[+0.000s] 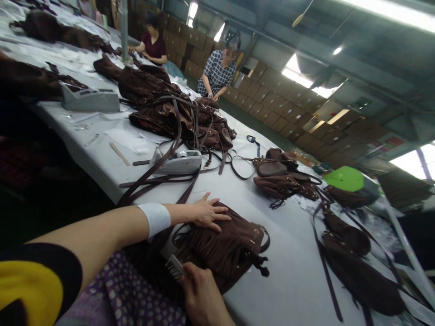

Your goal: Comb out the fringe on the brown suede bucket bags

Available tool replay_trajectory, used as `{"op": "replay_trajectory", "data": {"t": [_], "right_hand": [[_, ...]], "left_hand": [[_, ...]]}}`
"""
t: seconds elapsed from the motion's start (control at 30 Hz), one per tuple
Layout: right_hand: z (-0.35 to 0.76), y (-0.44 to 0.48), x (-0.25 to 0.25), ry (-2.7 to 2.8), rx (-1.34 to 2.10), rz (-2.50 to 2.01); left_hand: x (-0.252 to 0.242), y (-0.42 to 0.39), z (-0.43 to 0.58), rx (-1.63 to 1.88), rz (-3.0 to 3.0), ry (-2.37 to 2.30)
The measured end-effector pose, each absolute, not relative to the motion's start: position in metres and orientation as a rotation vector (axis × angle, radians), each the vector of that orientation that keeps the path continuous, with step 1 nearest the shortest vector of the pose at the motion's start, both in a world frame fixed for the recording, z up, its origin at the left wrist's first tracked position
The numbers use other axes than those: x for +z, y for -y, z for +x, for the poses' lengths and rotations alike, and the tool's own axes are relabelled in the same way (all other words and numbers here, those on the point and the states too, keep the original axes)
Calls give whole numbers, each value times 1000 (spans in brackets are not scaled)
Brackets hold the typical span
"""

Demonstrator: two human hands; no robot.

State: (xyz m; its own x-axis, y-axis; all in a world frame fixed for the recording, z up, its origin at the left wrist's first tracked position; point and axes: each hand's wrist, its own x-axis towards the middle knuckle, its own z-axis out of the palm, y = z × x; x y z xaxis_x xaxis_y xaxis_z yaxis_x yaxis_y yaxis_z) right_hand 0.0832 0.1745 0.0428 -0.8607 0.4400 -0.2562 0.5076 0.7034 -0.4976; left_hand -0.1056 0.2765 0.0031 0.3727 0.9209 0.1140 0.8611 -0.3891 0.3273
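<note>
A dark brown fringed bag point(238, 233) lies at the near edge of the white table, its fringe hanging toward me. My left hand point(208, 213) rests flat on its upper side with the fingers spread. Closed around a pale comb-like brush point(176, 267) is my right hand point(204, 290), low at the fringe. The brush's teeth point toward the fringe ends; whether they touch the strands I cannot tell. A small drawstring end and a handle loop show at the bag's right side.
On the white table point(272, 253) stand a grey tape dispenser point(180, 162) and a second dispenser point(91, 99). A heap of brown bags point(163, 108) with long straps lies beyond. More brown bags point(356, 271) lie at right, near a green panel point(345, 179). Two people work across the table.
</note>
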Motion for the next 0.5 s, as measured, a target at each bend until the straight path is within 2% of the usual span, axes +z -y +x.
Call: {"op": "replay_trajectory", "data": {"t": [0.17, 0.3, 0.5], "right_hand": [[90, -171, 28, -2776, -781, 981], [81, -158, 16, -2834, -868, 1004], [76, -123, 6, -2899, -926, 1014]], "left_hand": [[16, -245, -72, 493, 2517, -1791], [2, -208, -60, 700, 2513, -1757], [-17, -210, -72, 702, 2544, -1750]]}}
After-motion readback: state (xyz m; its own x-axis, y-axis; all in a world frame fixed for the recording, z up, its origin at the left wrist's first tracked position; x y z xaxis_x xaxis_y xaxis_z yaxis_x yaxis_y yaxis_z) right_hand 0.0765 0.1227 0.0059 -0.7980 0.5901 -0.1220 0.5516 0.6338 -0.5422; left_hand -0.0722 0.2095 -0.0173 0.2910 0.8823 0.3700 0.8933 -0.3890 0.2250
